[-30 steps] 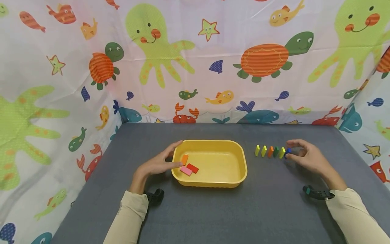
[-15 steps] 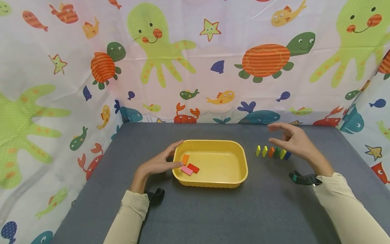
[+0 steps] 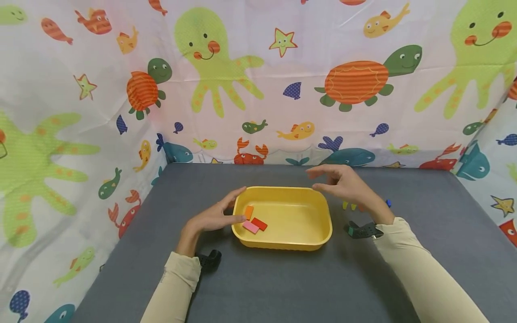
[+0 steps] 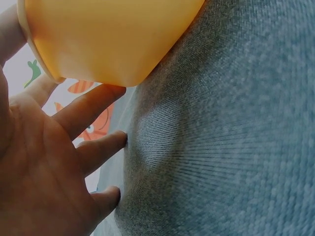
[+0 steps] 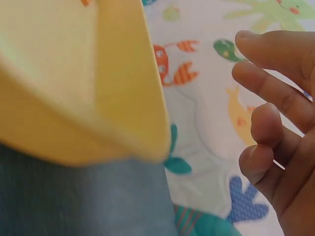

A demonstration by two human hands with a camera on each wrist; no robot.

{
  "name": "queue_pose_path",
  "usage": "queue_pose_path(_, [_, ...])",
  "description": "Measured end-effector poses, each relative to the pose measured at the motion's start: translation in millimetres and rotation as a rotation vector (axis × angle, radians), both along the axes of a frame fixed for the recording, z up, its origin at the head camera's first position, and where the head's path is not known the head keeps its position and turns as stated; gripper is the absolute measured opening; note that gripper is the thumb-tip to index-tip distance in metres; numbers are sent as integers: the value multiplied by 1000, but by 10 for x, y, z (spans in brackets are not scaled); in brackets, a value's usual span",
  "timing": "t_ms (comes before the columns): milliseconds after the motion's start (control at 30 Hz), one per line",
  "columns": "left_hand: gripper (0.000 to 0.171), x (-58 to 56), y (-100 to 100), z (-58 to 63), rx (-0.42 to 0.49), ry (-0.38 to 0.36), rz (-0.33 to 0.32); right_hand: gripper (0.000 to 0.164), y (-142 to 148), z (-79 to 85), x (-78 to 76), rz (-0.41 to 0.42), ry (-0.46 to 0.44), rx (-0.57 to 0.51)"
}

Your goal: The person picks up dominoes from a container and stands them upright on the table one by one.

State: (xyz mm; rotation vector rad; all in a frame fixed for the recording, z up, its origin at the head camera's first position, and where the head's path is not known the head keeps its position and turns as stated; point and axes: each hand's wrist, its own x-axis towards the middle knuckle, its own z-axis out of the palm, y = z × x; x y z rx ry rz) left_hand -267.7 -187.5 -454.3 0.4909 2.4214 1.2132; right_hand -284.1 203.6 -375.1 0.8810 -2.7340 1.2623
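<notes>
Away from the tile row (image 3: pixel 345 205), my right hand (image 3: pixel 343 181) has swung to two o'clock of the yellow tray (image 3: pixel 299 220). My left hand (image 3: pixel 214 216), fingers (image 4: pixel 88 110) loosely spread, touches its nine o'clock end; uneven pushing could skid it. It lies toward seven o'clock from my right hand's parted, empty fingers.

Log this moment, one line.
left hand: holds yellow rectangular plastic tray at left end | right hand: empty, near tray's far right corner | in tray: flat orange tile, flat red tile, flat pink tile
</notes>
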Motion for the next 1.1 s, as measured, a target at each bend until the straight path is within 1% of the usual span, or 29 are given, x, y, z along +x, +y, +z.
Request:
queue_pose_path(200, [84,-1,1,-12,2,-1,11,32,-293,-11,-20,77,-55,-11])
queue_pose_path(233, [84,0,0,-9,2,-1,14,32,-353,24,0,88,-64,-7])
queue_pose_path(300, [84,3,-2,-5,1,-3,16,32,-455,21,-20,117,-73,-6])
queue_pose_path(433, [82,11,6,7,4,-13,19,32,-642,-31,-82,198,-70,0])
queue_pose_path(467, [81,6,7,2,5,-14,19,31,-675,-84,-122,219,-66,3])
queue_pose_path(633, [80,1,26,-6,4,-18,24,30,-867,-205,-164,270,-94,83])
queue_pose_path(733, [81,-2,33,-9,-3,-16,23,31,-951,-300,-179,319,-134,123])
queue_pose_path(867, [82,-3,35,-2,5,-6,7,33,-1026,-400,-193,391,-191,150])
queue_pose_path(1033, [82,8,29,16,15,3,0,35,-1119,-431,-186,446,-272,181])
queue_pose_path(1100, [82,10,25,15,17,5,0,35,-1163,-431,-176,469,-321,190])
